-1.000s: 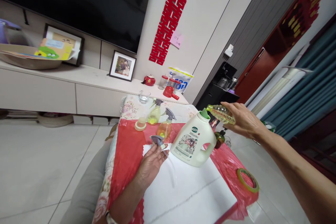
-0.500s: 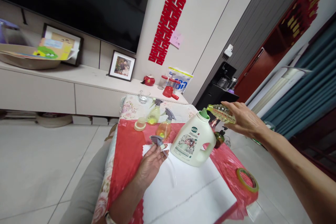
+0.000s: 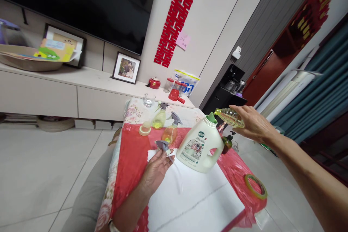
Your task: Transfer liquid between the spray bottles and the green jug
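Observation:
My right hand (image 3: 252, 125) grips a small ribbed yellow-green bottle (image 3: 230, 117), tipped sideways with its open neck at the green spout of a large cream detergent jug (image 3: 200, 144). The jug stands on white paper (image 3: 190, 197) over a red plastic sheet (image 3: 130, 156). My left hand (image 3: 157, 168) rests at the paper's edge and holds a grey spray trigger head (image 3: 163, 145) with a clear dip tube trailing onto the paper.
Two spray bottles, one green (image 3: 160, 116) and one orange (image 3: 171, 130), stand behind with a small cup (image 3: 145, 128) and a glass (image 3: 148, 100). A tape roll (image 3: 255, 186) lies at the right edge. A dark round bottle (image 3: 227, 143) sits behind the jug. A low cabinet (image 3: 81, 90) runs along the wall.

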### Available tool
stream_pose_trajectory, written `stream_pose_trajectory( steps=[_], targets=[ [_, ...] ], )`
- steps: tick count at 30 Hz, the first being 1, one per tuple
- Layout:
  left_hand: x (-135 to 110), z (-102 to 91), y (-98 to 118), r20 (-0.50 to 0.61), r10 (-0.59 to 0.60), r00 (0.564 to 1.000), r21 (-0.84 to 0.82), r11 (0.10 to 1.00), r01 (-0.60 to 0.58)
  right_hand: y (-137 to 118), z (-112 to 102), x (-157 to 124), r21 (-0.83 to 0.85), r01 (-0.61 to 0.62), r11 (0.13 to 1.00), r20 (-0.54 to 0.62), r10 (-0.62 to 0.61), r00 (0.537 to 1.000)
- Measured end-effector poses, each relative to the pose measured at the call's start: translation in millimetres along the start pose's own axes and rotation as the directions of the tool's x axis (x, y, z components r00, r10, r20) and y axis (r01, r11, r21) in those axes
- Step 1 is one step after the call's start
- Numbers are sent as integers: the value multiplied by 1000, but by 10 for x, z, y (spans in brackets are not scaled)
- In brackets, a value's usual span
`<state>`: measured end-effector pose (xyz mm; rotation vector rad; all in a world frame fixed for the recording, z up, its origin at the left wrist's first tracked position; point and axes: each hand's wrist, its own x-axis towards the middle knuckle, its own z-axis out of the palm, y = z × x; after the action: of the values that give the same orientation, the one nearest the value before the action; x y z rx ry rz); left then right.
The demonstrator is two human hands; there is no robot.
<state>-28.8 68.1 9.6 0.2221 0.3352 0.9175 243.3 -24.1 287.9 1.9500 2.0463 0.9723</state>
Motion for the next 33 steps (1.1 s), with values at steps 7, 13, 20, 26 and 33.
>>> stream_pose_trajectory(
  steps=[7,13,20,26,33],
  targets=[
    [9,-4,-2,0,0,1000,8,1000,0,1,-16,1,-9,-3,1000,8,3,1000],
    [6,-1,-2,11,0,1000,11,1000,0,42,10,6,-14,12,1000,14,-12,1000],
    [4,4,-1,-1,-2,1000,3,1000,2,24,-12,3,-30,9,1000,10,-9,1000],
    [7,3,-3,6,2,1000,4,1000,-2,50,-12,5,-29,26,999,18,-26,999],
    [5,7,5,0,-2,1000,7,1000,2,113,11,15,-37,34,999,32,-33,999]
  ],
)
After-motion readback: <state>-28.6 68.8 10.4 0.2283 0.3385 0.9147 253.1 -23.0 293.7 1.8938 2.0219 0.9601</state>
